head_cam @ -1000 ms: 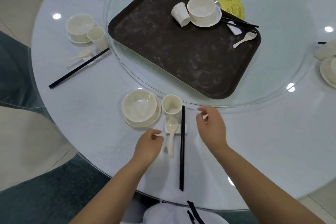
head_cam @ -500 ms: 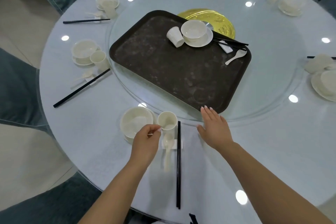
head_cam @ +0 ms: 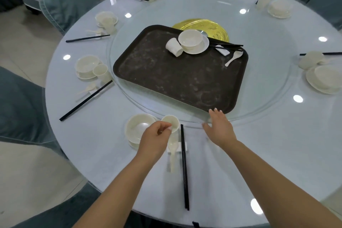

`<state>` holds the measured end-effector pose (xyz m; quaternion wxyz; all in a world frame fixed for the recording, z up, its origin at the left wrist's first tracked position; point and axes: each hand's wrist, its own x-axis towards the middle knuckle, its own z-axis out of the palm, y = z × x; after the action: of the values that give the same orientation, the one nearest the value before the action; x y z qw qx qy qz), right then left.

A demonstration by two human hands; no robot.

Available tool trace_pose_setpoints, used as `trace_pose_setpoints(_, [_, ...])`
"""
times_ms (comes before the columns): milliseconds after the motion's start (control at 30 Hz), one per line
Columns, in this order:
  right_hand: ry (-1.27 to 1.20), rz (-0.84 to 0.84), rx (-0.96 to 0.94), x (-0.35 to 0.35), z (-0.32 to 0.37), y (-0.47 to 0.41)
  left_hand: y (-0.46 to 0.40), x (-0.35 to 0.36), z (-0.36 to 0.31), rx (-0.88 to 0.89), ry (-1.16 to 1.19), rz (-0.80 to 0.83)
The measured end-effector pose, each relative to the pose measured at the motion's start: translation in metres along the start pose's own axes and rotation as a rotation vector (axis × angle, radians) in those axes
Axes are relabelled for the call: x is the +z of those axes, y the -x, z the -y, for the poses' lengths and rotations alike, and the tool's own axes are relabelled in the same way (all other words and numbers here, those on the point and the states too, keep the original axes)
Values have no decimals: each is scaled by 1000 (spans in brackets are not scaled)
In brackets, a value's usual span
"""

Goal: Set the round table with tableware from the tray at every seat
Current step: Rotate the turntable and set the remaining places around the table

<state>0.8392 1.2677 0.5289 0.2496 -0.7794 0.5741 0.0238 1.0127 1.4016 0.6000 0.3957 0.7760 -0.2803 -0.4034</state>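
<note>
No writing I could read anywhere, my left hand (head_cam: 155, 138) pinched the cup (head_cam: 171, 123) rim beside the bowl (head_cam: 139, 129), my right hand (head_cam: 219, 129) flat, fingers straight, touching the tray (head_cam: 166, 77) edge, last setting on the tray, chopsticks (head_cam: 184, 168) between my arms

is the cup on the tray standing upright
No, the cup lies tipped on its side on the tray, beside the plate.
</note>
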Motion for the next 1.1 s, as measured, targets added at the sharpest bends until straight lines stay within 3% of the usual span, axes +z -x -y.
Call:
trace_pose_setpoints(167, [-389,-111,5,-13,41,29,15,-12,-7,58,-30,49])
trace_pose_setpoints(433, [-616,-181,-2,-27,71,102,58,-33,-9,195,-34,79])
trace_pose_setpoints(633, [-877,-267,122,-21,72,178,105,-30,1,284,-19,153])
trace_pose_setpoints(1100, [-929,-288,135,-66,31,302,199,15,-19,422,-7,325])
